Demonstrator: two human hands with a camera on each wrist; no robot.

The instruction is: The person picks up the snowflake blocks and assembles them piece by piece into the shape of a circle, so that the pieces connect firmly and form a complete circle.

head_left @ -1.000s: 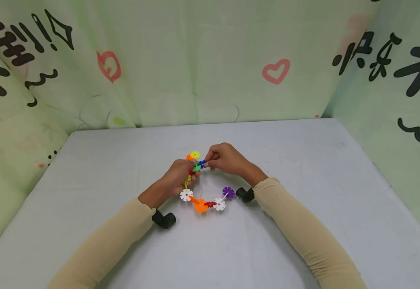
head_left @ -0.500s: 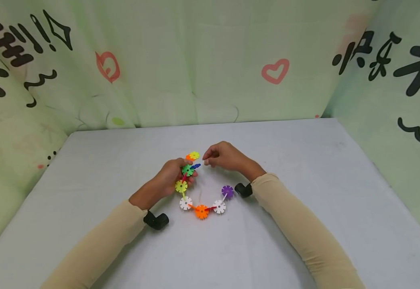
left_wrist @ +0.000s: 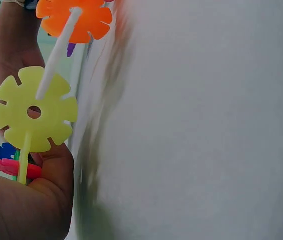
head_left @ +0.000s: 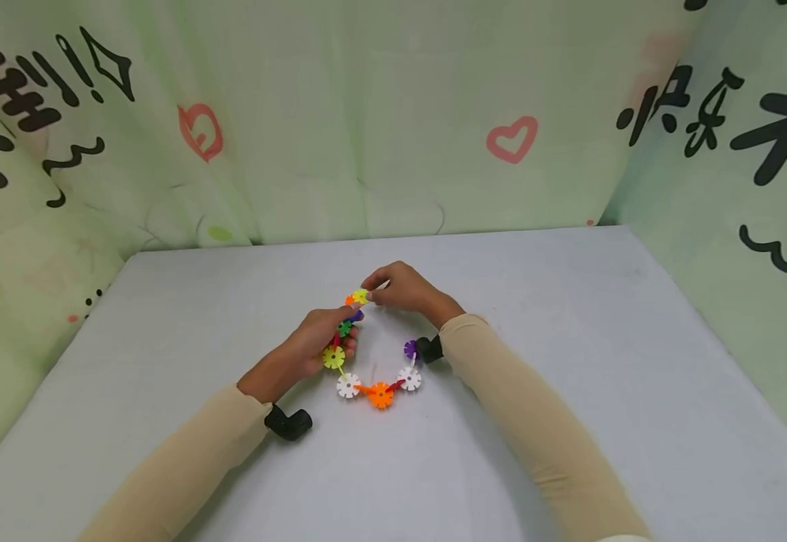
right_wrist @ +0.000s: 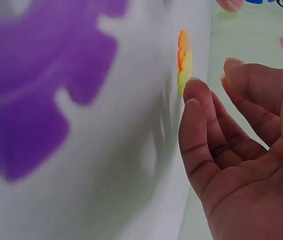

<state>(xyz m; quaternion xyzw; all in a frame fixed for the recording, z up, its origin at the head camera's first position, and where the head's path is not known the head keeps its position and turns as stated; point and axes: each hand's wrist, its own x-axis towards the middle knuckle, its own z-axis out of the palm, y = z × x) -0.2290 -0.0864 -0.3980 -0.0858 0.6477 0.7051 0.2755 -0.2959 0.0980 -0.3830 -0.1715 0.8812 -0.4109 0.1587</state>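
Observation:
My left hand (head_left: 315,339) grips one end of a chain of notched plastic discs, near a green disc (head_left: 344,328); a pink disc (left_wrist: 6,166) and a blue disc (left_wrist: 4,150) show by its fingers. From there the chain curves through a yellow disc (head_left: 333,357), a white disc (head_left: 348,385) and an orange disc (head_left: 381,395) to a purple disc (head_left: 410,349). My right hand (head_left: 403,290) reaches over a loose yellow disc (head_left: 360,296), which overlaps an orange disc (right_wrist: 182,42). Its thumb and fingers stand apart in the right wrist view, holding nothing.
A white-covered table (head_left: 502,452) lies under everything. Pale green curtains (head_left: 366,113) with hearts and black characters stand behind and at both sides. Black wrist cameras sit on both forearms, the right one (head_left: 429,348) beside the purple disc.
My right hand lets go of the blue disc, now joined to the chain, and moves left to the loose yellow disc. My left hand draws the chain slightly left and lower.

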